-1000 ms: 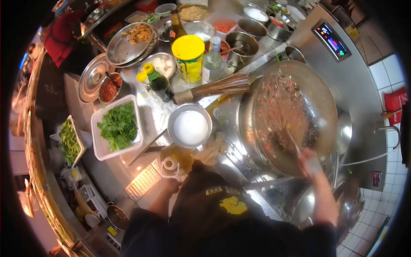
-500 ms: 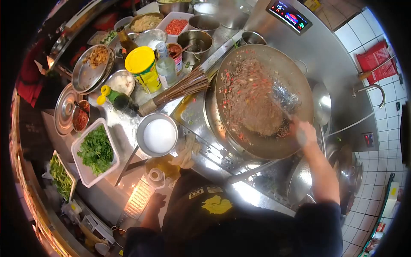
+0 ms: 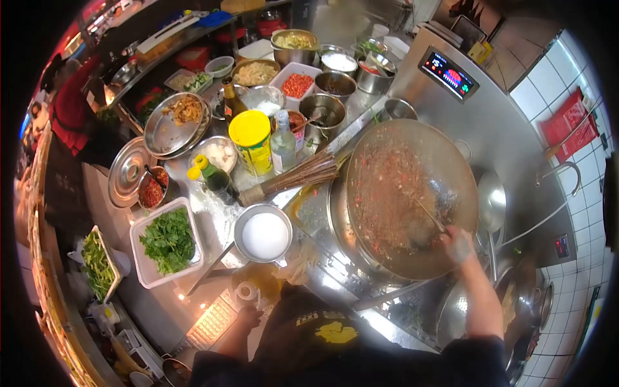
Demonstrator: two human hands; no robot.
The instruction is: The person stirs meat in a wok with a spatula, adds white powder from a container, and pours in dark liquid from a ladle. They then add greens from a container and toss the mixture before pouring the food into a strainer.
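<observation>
Brush [image 3: 293,180] between pot [image 3: 263,233] and wok [image 3: 412,200], food [image 3: 393,193] in wok

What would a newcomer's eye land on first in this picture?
Probably the big wok right of center, spread with brown, red-flecked food that the right hand is working with a long-handled utensil. Next, the bright yellow tub among the bottles and bowls left of the wok, and the vivid green leaves in a white tray farther left. The lit control panel glows beyond the wok.
</observation>
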